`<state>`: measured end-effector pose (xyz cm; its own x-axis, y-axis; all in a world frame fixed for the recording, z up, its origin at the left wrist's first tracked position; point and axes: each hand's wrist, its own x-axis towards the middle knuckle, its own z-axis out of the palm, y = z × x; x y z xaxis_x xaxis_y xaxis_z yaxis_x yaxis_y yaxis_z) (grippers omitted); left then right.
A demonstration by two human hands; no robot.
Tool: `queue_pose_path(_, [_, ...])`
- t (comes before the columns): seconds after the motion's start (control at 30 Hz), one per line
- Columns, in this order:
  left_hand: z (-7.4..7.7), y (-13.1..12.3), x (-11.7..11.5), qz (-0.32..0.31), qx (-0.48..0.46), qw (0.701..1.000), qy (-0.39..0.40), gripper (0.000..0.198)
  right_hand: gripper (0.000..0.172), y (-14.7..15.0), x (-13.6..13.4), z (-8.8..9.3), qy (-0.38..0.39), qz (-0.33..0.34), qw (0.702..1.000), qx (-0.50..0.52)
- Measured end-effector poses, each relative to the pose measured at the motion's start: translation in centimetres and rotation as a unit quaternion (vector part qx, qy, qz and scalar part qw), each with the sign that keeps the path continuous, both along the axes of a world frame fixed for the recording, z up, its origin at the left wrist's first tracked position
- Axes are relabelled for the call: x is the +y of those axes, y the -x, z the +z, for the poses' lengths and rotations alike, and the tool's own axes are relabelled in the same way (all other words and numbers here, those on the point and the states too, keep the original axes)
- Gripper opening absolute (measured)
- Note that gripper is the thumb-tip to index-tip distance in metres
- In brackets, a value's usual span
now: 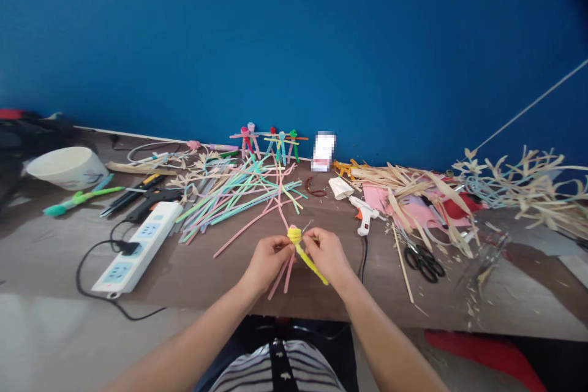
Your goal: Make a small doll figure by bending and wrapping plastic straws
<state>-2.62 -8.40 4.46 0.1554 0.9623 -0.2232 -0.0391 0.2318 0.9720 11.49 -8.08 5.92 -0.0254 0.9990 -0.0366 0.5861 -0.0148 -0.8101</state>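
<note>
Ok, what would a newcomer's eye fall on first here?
Probably the bright yellow fuzzy stem, coiled between the left hand and right hand, low in the middle. Then perhaps the blue wall filling the top, and the pastel stems heaped on the table, left of centre.

Faces a broad, plain blue wall, brighter across the middle and darker toward the upper right, with a thin pale line slanting up it at the right. Shows a long, brown, wood-grained counter running along the foot of that wall, backed at the left by a narrow whitish strip and washed with soft, pale sheen near both ends. Gives way below the front edge to light grey floor at the lower left.
</note>
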Motion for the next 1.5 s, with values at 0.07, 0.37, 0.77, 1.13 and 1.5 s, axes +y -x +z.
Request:
queue_pose_path(0.07, [0.1,-0.1,-0.1,-0.010,-0.048,0.999,0.022,0.014,0.013,-0.1,0.4,-0.6,0.093,-0.022,0.985,0.146])
queue_pose_path(0.37, [-1.7,0.0,-0.4,0.021,-0.161,0.986,0.042,0.015,0.016,1.1,0.2,-1.8,0.302,-0.033,0.871,0.387])
queue_pose_path(0.77, [-1.3,0.2,0.1,0.002,-0.186,0.975,0.124,0.021,0.027,1.2,0.0,-4.3,0.345,0.028,0.843,0.412])
queue_pose_path(1.13, [-0.6,0.7,0.8,-0.033,-0.079,0.995,0.057,0.021,0.021,-1.5,0.9,-0.6,0.191,0.071,0.935,0.291])
queue_pose_path(1.5, [-0.4,1.4,0.6,-0.093,-0.185,0.970,0.130,0.037,0.013,0.0,0.9,-0.4,0.174,0.049,0.953,0.243])
